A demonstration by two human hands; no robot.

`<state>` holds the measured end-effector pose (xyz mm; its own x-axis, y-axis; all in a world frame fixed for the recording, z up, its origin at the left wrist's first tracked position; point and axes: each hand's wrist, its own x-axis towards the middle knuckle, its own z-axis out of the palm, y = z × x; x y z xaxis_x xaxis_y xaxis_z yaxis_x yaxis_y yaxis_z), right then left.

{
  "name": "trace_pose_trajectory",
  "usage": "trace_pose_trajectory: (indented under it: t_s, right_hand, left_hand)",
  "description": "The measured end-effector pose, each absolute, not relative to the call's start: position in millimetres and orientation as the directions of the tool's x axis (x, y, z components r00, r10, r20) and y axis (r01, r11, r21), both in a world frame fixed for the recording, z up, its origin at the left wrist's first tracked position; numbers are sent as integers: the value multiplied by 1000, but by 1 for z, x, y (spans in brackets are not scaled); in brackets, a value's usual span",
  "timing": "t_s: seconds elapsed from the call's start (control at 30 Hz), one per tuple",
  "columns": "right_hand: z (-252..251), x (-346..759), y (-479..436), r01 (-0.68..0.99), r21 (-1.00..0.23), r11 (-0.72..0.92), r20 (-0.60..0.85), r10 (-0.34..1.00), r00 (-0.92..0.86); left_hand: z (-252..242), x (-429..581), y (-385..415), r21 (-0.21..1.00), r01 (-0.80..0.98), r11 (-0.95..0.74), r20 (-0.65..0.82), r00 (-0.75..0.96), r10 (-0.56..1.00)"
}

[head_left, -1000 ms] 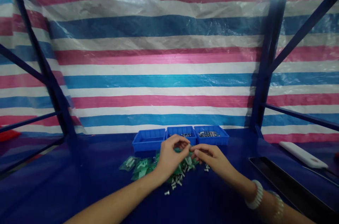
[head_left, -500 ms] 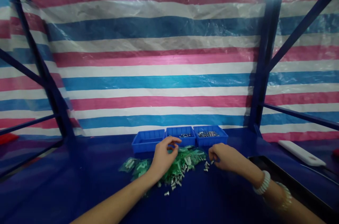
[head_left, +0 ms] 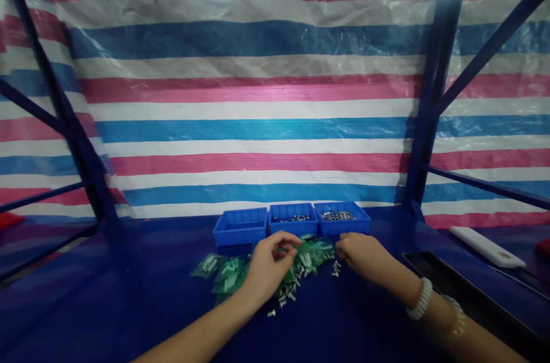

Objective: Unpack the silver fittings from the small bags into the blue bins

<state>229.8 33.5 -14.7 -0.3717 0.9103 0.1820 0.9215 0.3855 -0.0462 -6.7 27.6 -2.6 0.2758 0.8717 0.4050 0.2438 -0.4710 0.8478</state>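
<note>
My left hand (head_left: pixel 271 268) hovers over or touches a heap of green-tinted plastic bags (head_left: pixel 315 254); thumb and fingers are curved with a gap between them. Small silvery metal pieces (head_left: pixel 283 295) lie in and along the front of the heap, too small to tell their exact kind. At the heap's right edge, my right hand (head_left: pixel 363 255) is closed with its fingers curled under. What it holds, if anything, is hidden. A few loose metal pieces (head_left: pixel 336 269) lie just below its fingertips.
Behind the heap stand three blue bins in a row: the left bin (head_left: pixel 240 236) shows no contents, while the middle bin (head_left: pixel 301 228) and right bin (head_left: pixel 361 228) hold metal pieces. A black tray-like object (head_left: pixel 466 294) and a white device (head_left: pixel 487 247) lie right. Blue posts (head_left: pixel 433 105) flank the table.
My left hand has moved slightly down and right, uncovering more of the middle bin. My right hand has shifted a little left, its fingers now more tucked in.
</note>
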Motion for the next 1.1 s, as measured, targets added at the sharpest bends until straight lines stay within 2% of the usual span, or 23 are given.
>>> trace_pose_trajectory:
  t_s: [0.27, 0.43, 0.67, 0.73, 0.83, 0.9, 1.1]
  right_hand:
    - [-15, 234, 30, 904, 54, 424, 223, 877, -424]
    - [-23, 232, 39, 897, 109, 427, 221, 870, -441]
    - [-13, 233, 38, 882, 93, 462, 279, 838, -468]
    - [-2, 232, 33, 865, 12, 501, 324, 816, -478]
    - [11, 224, 24, 696, -316, 645, 443, 749, -493]
    - [14, 217, 18, 527, -461, 714, 524, 698, -488]
    - [12, 204, 5, 409, -417, 811, 637, 582, -505]
  left_hand:
    - [2, -2, 19, 853, 233, -466, 396, 293, 870]
    - [0, -2, 20, 877, 208, -433, 382, 241, 892]
    - [2, -1, 15, 889, 187, -418, 371, 241, 897]
    - [2, 0, 13, 902, 163, -400, 357, 239, 903]
    - [0, 3, 8, 933, 100, -344, 308, 267, 913]
    - [-1, 6, 4, 950, 64, -305, 272, 310, 911]
    - [-2, 11, -6, 970, 17, -243, 219, 374, 901]
